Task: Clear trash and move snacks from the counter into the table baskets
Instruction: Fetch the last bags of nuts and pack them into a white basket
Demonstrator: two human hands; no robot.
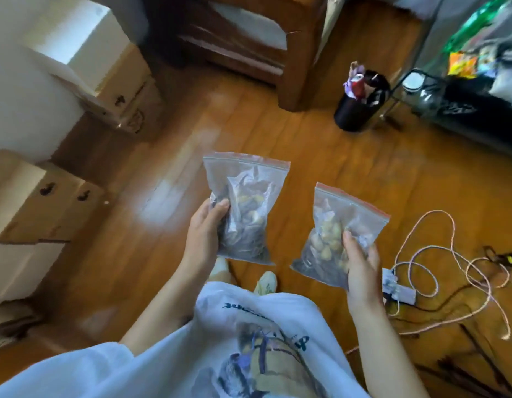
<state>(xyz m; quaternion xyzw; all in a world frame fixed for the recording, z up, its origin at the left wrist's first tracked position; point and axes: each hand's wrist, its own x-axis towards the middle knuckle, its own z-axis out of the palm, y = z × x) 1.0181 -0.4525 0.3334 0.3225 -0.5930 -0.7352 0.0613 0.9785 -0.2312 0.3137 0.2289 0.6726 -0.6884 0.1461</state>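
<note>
I hold two clear zip bags with red seal strips over the wooden floor. My left hand [204, 234] grips the left snack bag [246, 202] by its lower left side; it holds dark and yellow pieces. My right hand [361, 265] grips the right snack bag [332, 234] from its lower right; it holds pale nuts and dark bits. Both bags stand upright and apart. A black trash bin [355, 110] stuffed with wrappers stands on the floor at the upper right. Colourful snack packets [461, 64] lie on a dark surface at the far right.
Cardboard boxes [33, 202] stack along the left wall. A wooden cabinet [249, 38] stands at the top centre. Loose cables [438, 262] and a power strip [398, 285] lie on the floor at the right. A black wire stand [421, 90] sits beside the bin.
</note>
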